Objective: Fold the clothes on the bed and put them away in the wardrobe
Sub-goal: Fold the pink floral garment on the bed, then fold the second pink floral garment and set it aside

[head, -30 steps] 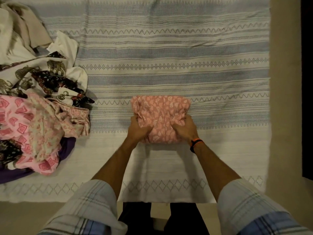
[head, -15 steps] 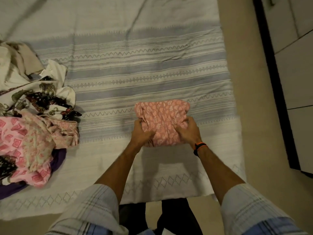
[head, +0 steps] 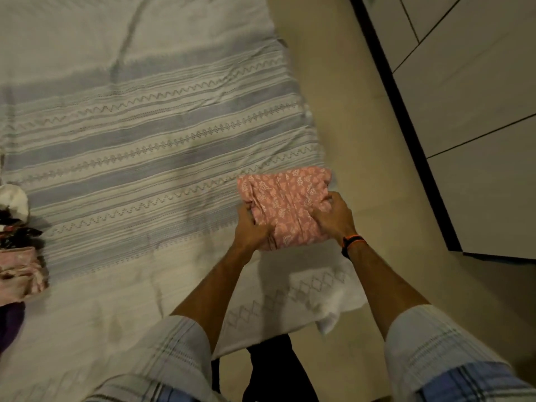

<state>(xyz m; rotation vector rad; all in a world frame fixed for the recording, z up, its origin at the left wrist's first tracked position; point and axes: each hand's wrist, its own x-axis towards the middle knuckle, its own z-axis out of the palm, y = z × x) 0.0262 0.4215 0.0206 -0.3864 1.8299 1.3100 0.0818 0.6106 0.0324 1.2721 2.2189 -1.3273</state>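
Both hands are on the pink garment (head: 285, 203), folded into a compact bundle at the right edge of the bed (head: 139, 146), out by the bedspread's near-right corner. The left hand (head: 251, 232) grips the bundle's near-left side, fingers curled into the cloth; the right hand (head: 333, 217) clamps the near-right side, thumb on top, fingers wrapped around the edge.

It looks light and soft, thin printed cotton by the look of it, so nothing fragile here. The trouble is floppiness: a loose fold like this could spring open if carried by one corner. Best hold, I'd say, is just this, one hand each side, squeezing the layers together, or a palm slid flat underneath.

At the far left edge lies the pile of unfolded clothes (head: 20, 256), several pieces bunched together. To the right stands what looks like the wardrobe (head: 470, 117), pale panels that look shut; nothing of its inside shows.
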